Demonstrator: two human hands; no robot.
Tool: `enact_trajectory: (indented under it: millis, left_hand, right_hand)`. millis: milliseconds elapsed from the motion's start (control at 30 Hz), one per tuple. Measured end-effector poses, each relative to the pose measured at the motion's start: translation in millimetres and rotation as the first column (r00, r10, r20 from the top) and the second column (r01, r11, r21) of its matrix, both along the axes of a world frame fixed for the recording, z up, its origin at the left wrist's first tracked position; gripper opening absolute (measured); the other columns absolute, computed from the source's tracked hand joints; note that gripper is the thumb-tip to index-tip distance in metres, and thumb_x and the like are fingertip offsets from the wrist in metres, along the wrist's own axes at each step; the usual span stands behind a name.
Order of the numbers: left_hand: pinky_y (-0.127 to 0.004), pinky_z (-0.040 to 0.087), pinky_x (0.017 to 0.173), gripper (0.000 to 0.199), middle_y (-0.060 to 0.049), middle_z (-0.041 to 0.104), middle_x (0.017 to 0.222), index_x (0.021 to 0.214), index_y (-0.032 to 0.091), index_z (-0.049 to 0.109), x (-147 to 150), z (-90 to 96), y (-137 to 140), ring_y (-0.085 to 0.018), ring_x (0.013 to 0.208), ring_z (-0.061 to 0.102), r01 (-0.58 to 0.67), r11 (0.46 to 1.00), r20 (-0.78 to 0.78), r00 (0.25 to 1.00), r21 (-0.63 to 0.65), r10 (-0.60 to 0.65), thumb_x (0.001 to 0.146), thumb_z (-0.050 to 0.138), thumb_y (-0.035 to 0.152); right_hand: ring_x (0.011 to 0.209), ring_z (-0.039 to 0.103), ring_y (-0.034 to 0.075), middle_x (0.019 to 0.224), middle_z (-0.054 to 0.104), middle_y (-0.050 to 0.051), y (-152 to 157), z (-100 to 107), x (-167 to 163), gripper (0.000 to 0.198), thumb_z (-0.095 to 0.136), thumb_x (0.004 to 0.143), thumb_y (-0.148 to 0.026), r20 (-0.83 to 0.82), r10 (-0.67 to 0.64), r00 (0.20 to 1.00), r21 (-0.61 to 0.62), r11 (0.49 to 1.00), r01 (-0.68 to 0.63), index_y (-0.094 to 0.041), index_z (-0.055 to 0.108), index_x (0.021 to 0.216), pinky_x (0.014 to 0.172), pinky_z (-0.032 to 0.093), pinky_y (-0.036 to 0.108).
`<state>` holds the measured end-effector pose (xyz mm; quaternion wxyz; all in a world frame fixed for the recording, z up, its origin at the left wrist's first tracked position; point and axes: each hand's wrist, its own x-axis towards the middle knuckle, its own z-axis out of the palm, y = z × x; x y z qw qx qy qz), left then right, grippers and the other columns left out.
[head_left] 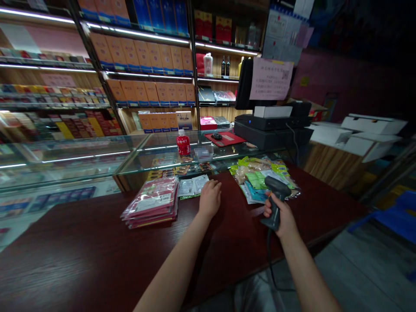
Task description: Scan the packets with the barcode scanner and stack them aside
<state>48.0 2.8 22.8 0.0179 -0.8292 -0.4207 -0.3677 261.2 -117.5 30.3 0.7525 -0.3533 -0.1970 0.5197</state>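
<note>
Left of the scanner (277, 187), a stack (152, 199) is lying; nearer the scanner, packets (191, 186) are lying beside the left hand (210, 199), whose grip I cannot tell. The right hand (285, 216) is clasping the scanner, its long axis slanting toward bags (256, 178) just beyond.

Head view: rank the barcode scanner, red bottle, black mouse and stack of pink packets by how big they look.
Largest to smallest, as they look:
1. Stack of pink packets
2. Barcode scanner, partly covered by the right hand
3. Red bottle
4. Black mouse
</note>
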Motion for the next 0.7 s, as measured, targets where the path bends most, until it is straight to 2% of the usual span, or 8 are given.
enact_trajectory:
  millis: [100, 200, 333, 433, 533, 633, 700]
  left_hand:
    - [-0.041, 0.042, 0.097, 0.035, -0.012, 0.063, 0.113, 0.115, 0.016, 0.062, 31.2, 6.1, -6.3, -0.024, 0.108, 0.053, 0.122, 0.991, -0.004, 0.992, -0.051, -0.123, 0.081, 0.052, 0.012]
    - [-0.039, 0.044, 0.092, 0.032, -0.011, 0.066, 0.104, 0.110, 0.015, 0.065, 67.5, 14.7, -6.3, -0.024, 0.099, 0.057, 0.149, 0.980, 0.031, 0.989, -0.135, -0.146, 0.080, 0.055, 0.013]
    - [-0.032, 0.046, 0.081, 0.020, -0.011, 0.069, 0.092, 0.094, 0.014, 0.070, 111.8, 25.6, 4.6, -0.023, 0.088, 0.062, 0.056, 0.939, 0.147, 0.989, -0.339, -0.006, 0.080, 0.056, 0.019]
    - [-0.031, 0.047, 0.076, 0.028, -0.014, 0.069, 0.091, 0.091, 0.013, 0.071, 133.1, 27.8, 13.1, -0.024, 0.086, 0.064, -0.056, 0.871, 0.153, 0.977, -0.488, 0.149, 0.079, 0.061, 0.036]
    - [-0.033, 0.046, 0.079, 0.039, -0.015, 0.069, 0.095, 0.088, 0.015, 0.072, 143.6, 25.4, 15.7, -0.028, 0.092, 0.064, -0.134, 0.852, 0.127, 0.966, -0.506, 0.227, 0.069, 0.069, 0.049]
    - [-0.032, 0.045, 0.084, 0.034, -0.013, 0.069, 0.096, 0.086, 0.018, 0.072, 148.8, 22.6, 14.3, -0.027, 0.097, 0.063, -0.160, 0.863, 0.163, 0.950, -0.479, 0.267, 0.065, 0.073, 0.045]
    - [-0.032, 0.045, 0.085, 0.031, -0.012, 0.070, 0.096, 0.085, 0.018, 0.071, 151.7, 21.7, 14.2, -0.026, 0.097, 0.063, -0.163, 0.850, 0.193, 0.937, -0.501, 0.293, 0.064, 0.074, 0.041]
  right_hand:
    - [0.041, 0.042, 0.005, 0.052, 0.050, -0.006, -8.7, -1.9, 6.6, 0.035, 0.081, 0.062, -0.036, -0.003, -0.029, 1.000, 0.029, 0.999, 0.029, -0.019, 0.062, 0.086, 0.035, 0.036, 0.014]
    - [0.041, 0.041, 0.005, 0.053, 0.049, -0.007, -14.4, -7.0, 10.6, 0.035, 0.080, 0.064, -0.037, -0.017, -0.037, 0.999, 0.061, 0.997, 0.038, -0.019, 0.062, 0.088, 0.036, 0.035, 0.014]
    - [0.041, 0.040, 0.004, 0.052, 0.048, -0.007, -17.7, -12.7, 11.3, 0.035, 0.079, 0.066, -0.038, -0.024, -0.055, 0.998, 0.062, 0.996, 0.056, -0.019, 0.062, 0.089, 0.036, 0.035, 0.014]
    - [0.040, 0.040, 0.004, 0.052, 0.048, -0.007, -18.6, -13.3, 10.6, 0.035, 0.079, 0.065, -0.037, -0.027, -0.053, 0.998, 0.067, 0.996, 0.054, -0.019, 0.061, 0.089, 0.035, 0.034, 0.014]
    - [0.040, 0.040, 0.004, 0.052, 0.049, -0.007, -18.6, -13.1, 10.7, 0.035, 0.079, 0.066, -0.037, -0.030, -0.044, 0.999, 0.072, 0.996, 0.046, -0.018, 0.061, 0.090, 0.035, 0.034, 0.014]
    - [0.040, 0.040, 0.004, 0.052, 0.049, -0.007, -18.1, -14.1, 11.4, 0.034, 0.078, 0.068, -0.037, -0.025, -0.033, 0.999, 0.077, 0.996, 0.035, -0.018, 0.060, 0.090, 0.035, 0.034, 0.015]
    - [0.040, 0.041, 0.005, 0.052, 0.050, -0.007, -17.7, -15.2, 11.8, 0.034, 0.078, 0.068, -0.037, -0.018, -0.028, 0.999, 0.079, 0.996, 0.029, -0.018, 0.060, 0.091, 0.035, 0.034, 0.015]
